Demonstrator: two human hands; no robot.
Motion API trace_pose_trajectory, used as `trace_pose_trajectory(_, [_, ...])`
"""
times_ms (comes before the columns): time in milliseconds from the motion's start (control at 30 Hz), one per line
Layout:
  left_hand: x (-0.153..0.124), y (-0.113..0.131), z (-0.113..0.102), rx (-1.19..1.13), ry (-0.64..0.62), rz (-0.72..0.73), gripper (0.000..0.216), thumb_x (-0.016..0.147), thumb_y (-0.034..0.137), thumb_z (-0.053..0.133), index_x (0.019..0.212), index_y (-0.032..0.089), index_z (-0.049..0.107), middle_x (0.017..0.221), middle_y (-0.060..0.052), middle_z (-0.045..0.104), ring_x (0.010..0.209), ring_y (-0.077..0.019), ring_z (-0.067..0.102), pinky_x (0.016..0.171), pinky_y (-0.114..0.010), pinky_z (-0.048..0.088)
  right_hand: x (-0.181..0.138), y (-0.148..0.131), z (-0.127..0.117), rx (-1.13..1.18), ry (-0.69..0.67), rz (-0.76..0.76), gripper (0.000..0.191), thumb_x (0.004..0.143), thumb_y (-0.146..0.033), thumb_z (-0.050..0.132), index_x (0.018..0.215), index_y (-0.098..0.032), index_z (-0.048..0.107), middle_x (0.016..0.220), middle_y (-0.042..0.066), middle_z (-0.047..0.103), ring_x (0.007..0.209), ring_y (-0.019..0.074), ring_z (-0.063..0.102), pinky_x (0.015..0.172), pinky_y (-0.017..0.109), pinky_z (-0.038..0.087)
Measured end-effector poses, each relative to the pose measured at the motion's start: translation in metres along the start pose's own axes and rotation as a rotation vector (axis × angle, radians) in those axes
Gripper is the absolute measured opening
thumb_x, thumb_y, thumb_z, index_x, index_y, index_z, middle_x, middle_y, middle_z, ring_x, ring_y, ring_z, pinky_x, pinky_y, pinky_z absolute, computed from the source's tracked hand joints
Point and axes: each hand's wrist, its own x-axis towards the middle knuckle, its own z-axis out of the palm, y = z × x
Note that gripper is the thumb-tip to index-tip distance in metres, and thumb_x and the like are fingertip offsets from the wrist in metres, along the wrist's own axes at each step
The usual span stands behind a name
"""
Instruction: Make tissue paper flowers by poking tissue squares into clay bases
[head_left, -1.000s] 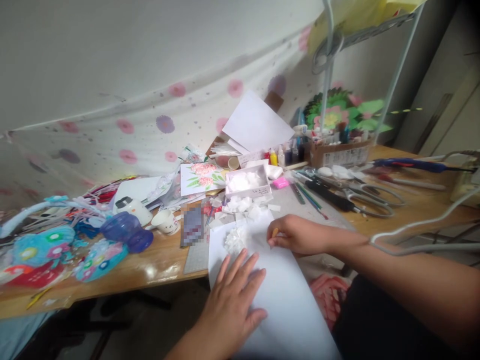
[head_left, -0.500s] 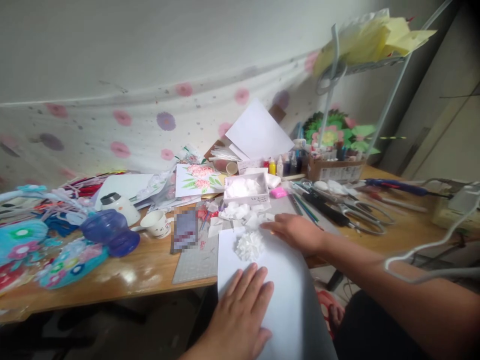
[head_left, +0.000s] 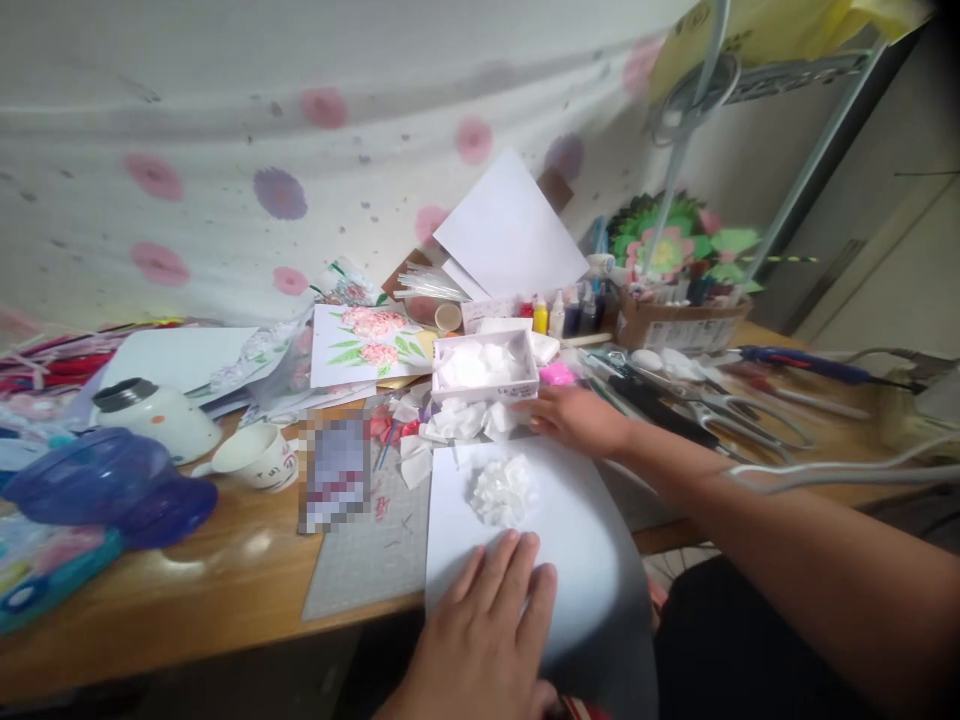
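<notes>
Right hand (head_left: 577, 418) moving forward off sheet (head_left: 577, 520), reaching scraps (head_left: 469, 420) beside white box (head_left: 487, 365); fingers curling, grip unclear. Left hand (head_left: 487, 640) pressing sheet flat, fingers apart. Paper flower (head_left: 504, 490) sitting loose mid-sheet; sheet overhanging desk (head_left: 225, 570), forearm risking brushing flower off

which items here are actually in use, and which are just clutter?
In use: left hand flat on the white sheet; paper flower on that sheet; right hand at the paper scraps by the white box.
Lying about: scissors, cup, blue jar, paint bottles, flower card.
</notes>
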Motion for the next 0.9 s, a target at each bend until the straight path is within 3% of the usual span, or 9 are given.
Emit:
trace_pose_trajectory(100, [0.0,-0.008,0.0,0.052,0.041,0.038,0.064,0.081,0.053,0.051,0.127,0.009,0.043,0.132,-0.026,0.044,0.12,-0.0375,0.045,0.088,-0.044,0.049,-0.009,0.007,-0.007,0.032,-0.014,0.056,0.035,0.091,-0.027,0.041,0.12,-0.016,0.056,0.102,0.012,0.061,0.087,0.0218,0.059,0.074,0.029,0.041])
trace_pose_trajectory(200, [-0.007,-0.017,0.0,0.104,0.099,0.089,0.054,0.083,0.041,0.051,0.123,0.006,0.047,0.124,-0.027,0.051,0.113,-0.0369,0.052,0.08,-0.04,0.053,-0.023,0.009,-0.009,0.064,-0.094,0.056,0.028,0.088,-0.027,0.047,0.108,-0.018,0.064,0.093,0.009,0.063,0.082,0.0195,0.06,0.072,0.027,0.043])
trace_pose_trajectory(367, [-0.01,-0.025,-0.003,0.167,0.215,0.13,0.033,0.086,0.021,0.045,0.116,0.014,0.054,0.122,-0.015,0.059,0.111,-0.0267,0.057,0.076,-0.027,0.055,-0.045,0.005,-0.008,0.049,-0.159,0.136,0.032,0.086,-0.032,0.049,0.112,-0.017,0.061,0.09,0.011,0.06,0.082,0.0236,0.059,0.071,0.032,0.044])
trace_pose_trajectory(500, [0.011,-0.02,0.002,0.116,0.269,0.24,0.027,0.091,0.023,0.04,0.112,0.02,0.057,0.127,-0.006,0.057,0.118,-0.0222,0.051,0.088,-0.028,0.051,-0.055,0.0,-0.007,0.054,-0.184,0.192,0.034,0.086,-0.033,0.048,0.114,-0.016,0.059,0.096,0.012,0.056,0.082,0.0225,0.06,0.073,0.033,0.046])
trace_pose_trajectory(567, [0.026,-0.016,0.007,0.066,0.411,0.248,0.027,0.092,0.02,0.035,0.107,0.02,0.058,0.127,-0.004,0.056,0.12,-0.0238,0.049,0.087,-0.03,0.052,-0.056,-0.004,-0.008,0.074,-0.202,0.185,0.033,0.087,-0.033,0.048,0.114,-0.018,0.058,0.1,0.011,0.055,0.081,0.0212,0.06,0.074,0.032,0.046])
trace_pose_trajectory(700, [0.047,-0.011,0.011,0.052,0.289,0.344,0.027,0.092,0.02,0.038,0.114,0.016,0.053,0.125,-0.009,0.057,0.114,-0.0269,0.053,0.088,-0.035,0.051,-0.053,-0.011,-0.009,0.089,-0.222,0.175,0.028,0.087,-0.031,0.046,0.108,-0.017,0.059,0.096,0.01,0.055,0.083,0.0222,0.059,0.075,0.034,0.046])
trace_pose_trajectory(800, [0.051,-0.009,0.015,0.116,0.309,0.34,0.025,0.091,0.02,0.043,0.115,0.02,0.051,0.115,-0.008,0.063,0.105,-0.0257,0.06,0.082,-0.033,0.054,-0.053,-0.009,-0.008,0.049,-0.187,0.186,0.026,0.088,-0.028,0.045,0.106,-0.018,0.06,0.095,0.01,0.056,0.082,0.0216,0.059,0.074,0.033,0.045])
trace_pose_trajectory(900, [0.044,-0.002,0.034,0.108,0.342,0.299,0.034,0.09,0.025,0.046,0.125,0.026,0.045,0.117,-0.008,0.062,0.102,-0.0259,0.062,0.073,-0.031,0.057,-0.058,-0.004,-0.005,0.004,-0.14,0.228,0.026,0.088,-0.025,0.042,0.104,-0.02,0.062,0.092,0.009,0.057,0.077,0.0201,0.059,0.069,0.031,0.045])
